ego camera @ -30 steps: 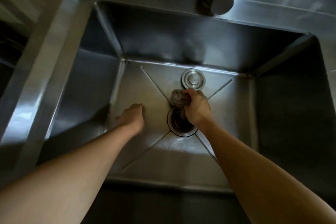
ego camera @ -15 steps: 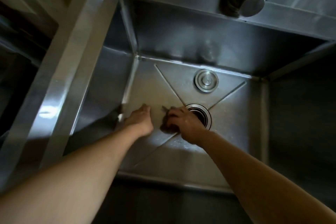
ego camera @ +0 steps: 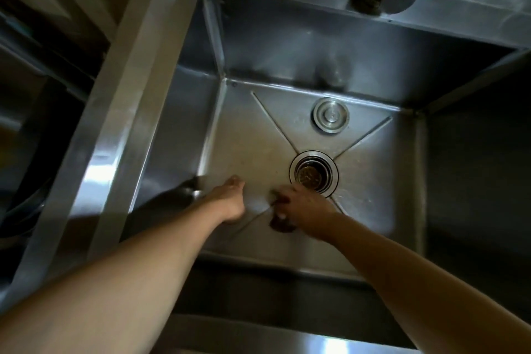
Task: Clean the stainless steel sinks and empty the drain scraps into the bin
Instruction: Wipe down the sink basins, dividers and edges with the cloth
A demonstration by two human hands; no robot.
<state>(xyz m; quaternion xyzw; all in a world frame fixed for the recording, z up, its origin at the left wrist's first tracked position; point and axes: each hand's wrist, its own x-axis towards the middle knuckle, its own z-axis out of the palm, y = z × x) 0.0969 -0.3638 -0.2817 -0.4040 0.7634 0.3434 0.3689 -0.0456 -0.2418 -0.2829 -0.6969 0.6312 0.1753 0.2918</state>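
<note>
Fingers of our right hand curl on the cloth, now left of the drain; it was over it earlier. Left hand fingers together, still pressing the sink floor near its left wall.

You face a deep steel sink with creases crossing its floor toward the round drain, open, brownish scraps lying inside. A round stopper lies flat behind it, apart. A dark cloth is pressed to the floor left of the drain
</note>
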